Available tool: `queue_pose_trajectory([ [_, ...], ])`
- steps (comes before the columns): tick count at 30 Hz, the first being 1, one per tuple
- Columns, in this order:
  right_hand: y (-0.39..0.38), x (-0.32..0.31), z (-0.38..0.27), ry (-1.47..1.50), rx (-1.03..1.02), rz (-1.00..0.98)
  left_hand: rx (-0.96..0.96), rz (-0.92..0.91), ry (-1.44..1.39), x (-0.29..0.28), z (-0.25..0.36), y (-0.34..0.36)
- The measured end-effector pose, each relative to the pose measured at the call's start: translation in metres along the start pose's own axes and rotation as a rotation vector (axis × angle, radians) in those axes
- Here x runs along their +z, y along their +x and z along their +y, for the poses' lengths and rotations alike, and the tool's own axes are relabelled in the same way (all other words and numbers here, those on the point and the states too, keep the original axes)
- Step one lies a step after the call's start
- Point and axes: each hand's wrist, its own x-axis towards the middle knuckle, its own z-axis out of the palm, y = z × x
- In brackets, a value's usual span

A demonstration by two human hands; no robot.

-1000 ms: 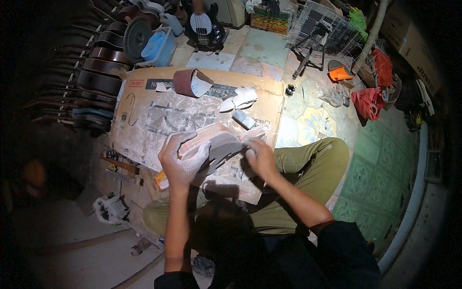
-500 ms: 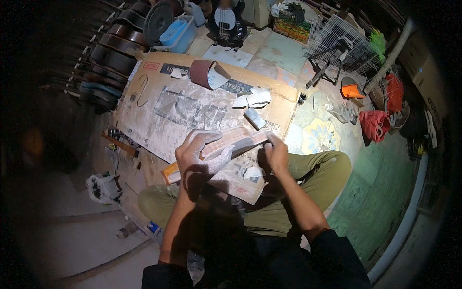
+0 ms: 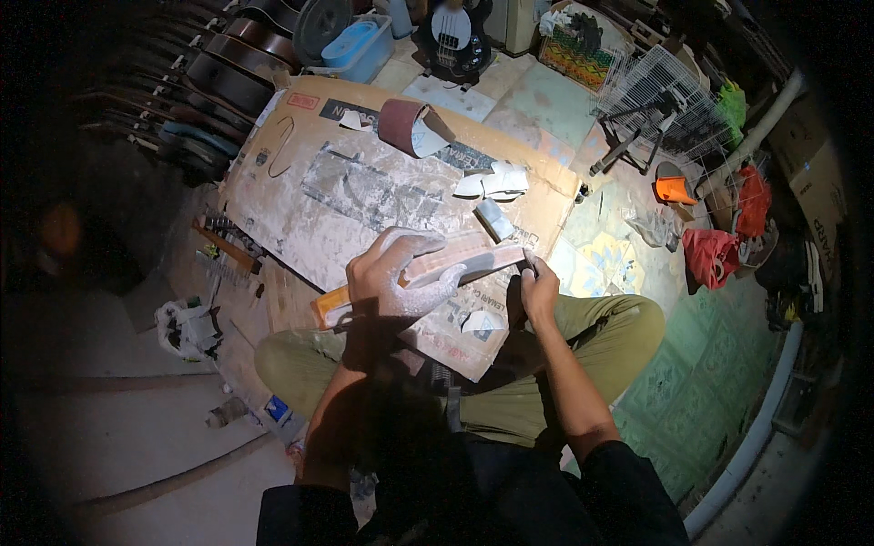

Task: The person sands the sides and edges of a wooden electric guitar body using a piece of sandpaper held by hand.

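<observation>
Above a dusty cardboard sheet [image 3: 300,155] I hold a pale pinkish wooden piece [image 3: 451,257] with a grey side face, slanted up to the right. My left hand [image 3: 391,278], coated in whitish dust, is closed around its left part, with the thumb along the near side. At the narrower right end my right hand [image 3: 539,289] has its fingers closed; its fingertips are partly hidden. Below my left wrist an orange-yellow object [image 3: 331,305] sticks out, mostly covered. Just beyond the piece lies a small grey-blue block [image 3: 494,221].
A curled reddish-brown sandpaper sheet [image 3: 398,130] and torn white scraps [image 3: 501,182] lie on the cardboard. Several guitars [image 3: 223,77] line the far left, beside a blue tub [image 3: 364,59]. At the far right stand a wire cage [image 3: 660,86] and a red bag [image 3: 710,255].
The whole scene has shifted slightly in view. Both hands still hold the wooden piece, which has turned a little within the grip's view.
</observation>
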Motion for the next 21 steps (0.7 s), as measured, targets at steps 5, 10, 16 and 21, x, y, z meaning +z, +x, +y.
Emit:
queue_pose_trajectory([
  [5, -0.029, 0.007, -0.025, -0.045, -0.120, -0.116, -0.001, 0.023, -0.006, -0.001, -0.007, -0.005],
  [10, 0.000, 0.005, -0.011, -0.035, 0.135, -0.003, 0.045, 0.018, 0.032, -0.001, 0.000, -0.004],
  [16, -0.001, 0.002, -0.008, 0.064, 0.087, -0.004, -0.002, 0.019, -0.053, 0.003, 0.005, -0.004],
  [21, -0.028, 0.007, -0.075, -0.003, -0.048, -0.118, -0.093, -0.020, -0.011, -0.006, -0.002, -0.008],
])
